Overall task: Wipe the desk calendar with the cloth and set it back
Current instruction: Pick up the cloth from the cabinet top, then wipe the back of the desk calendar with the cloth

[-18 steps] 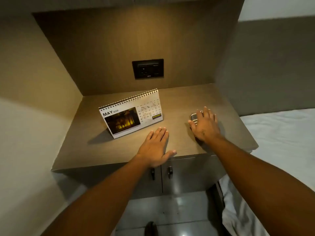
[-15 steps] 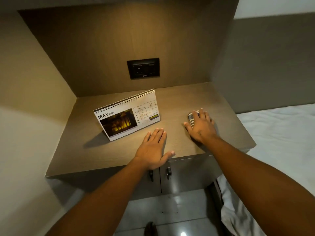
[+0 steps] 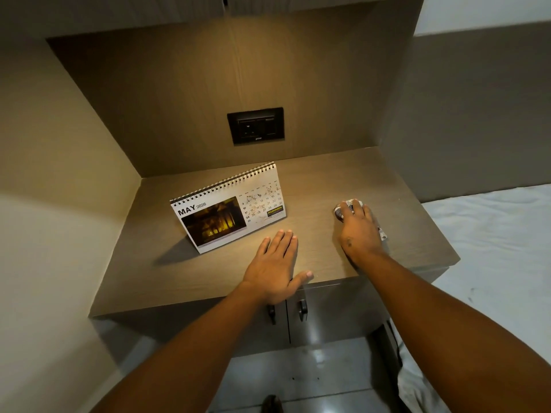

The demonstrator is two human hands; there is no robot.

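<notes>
A spiral-bound desk calendar (image 3: 229, 207) showing MAY 2026 stands upright on the brown bedside cabinet top (image 3: 179, 275), left of centre. My left hand (image 3: 275, 260) lies flat and open on the top, just in front of the calendar's right corner, not touching it. My right hand (image 3: 357, 231) rests palm down on a patterned cloth (image 3: 340, 210) at the right side of the top. Only the cloth's edges show beyond my fingers and beside my wrist.
A dark wall socket (image 3: 255, 125) sits in the back panel above the calendar. Walls close in the niche at left and back. Two cabinet doors with small handles (image 3: 302, 308) are below the top. A white bed (image 3: 492, 248) lies to the right.
Both hands stay where they were on the top. The view has shifted a little. The right hand's fingers have spread slightly over the cloth.
</notes>
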